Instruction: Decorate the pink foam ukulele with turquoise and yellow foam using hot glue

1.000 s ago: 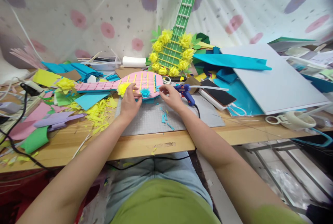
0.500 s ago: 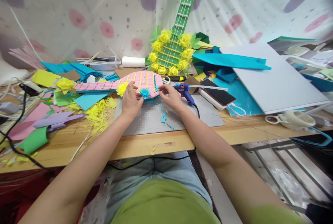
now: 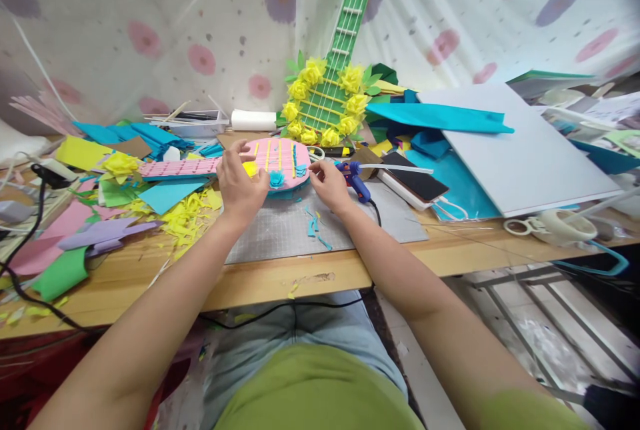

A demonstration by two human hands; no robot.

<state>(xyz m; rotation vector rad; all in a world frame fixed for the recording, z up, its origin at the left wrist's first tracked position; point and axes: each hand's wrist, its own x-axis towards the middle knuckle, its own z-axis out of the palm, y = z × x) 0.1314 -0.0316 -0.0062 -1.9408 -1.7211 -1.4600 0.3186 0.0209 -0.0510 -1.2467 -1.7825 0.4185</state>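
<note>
Right now we have both hands on the pink guitar (image 3: pixel 280 153), a paper model lying flat across the far edge of the grey cutting mat (image 3: pixel 290 227), its neck running off to the left over the coloured sheets. Our left hand (image 3: pixel 239 183) lies palm down where the neck meets the body, fingers spread apart and pressing on the surface; a bit of a yellow flower (image 3: pixel 250 169) peeks out under the thumb. Our right hand (image 3: pixel 326 185) sits at the body's right rim, fingertips drawn together and pinched on that edge. Between the two hands a teal flower (image 3: pixel 277 179) rests on the near rim of the body.

Just beside our right hand lies the blue glue gun (image 3: pixel 353 177), its cord trailing over the mat toward us. A few teal scraps (image 3: pixel 314 227) lie on the mat below the hands, and a heap of yellow scraps (image 3: pixel 193 211) spreads to the left of it. Behind the pink model a green guitar (image 3: pixel 327 100) ringed with yellow flowers leans upright against the spotted curtain. To the right we see a phone (image 3: pixel 419 183) and a white board (image 3: pixel 525 150) on the wooden table (image 3: pixel 280 278)
</note>
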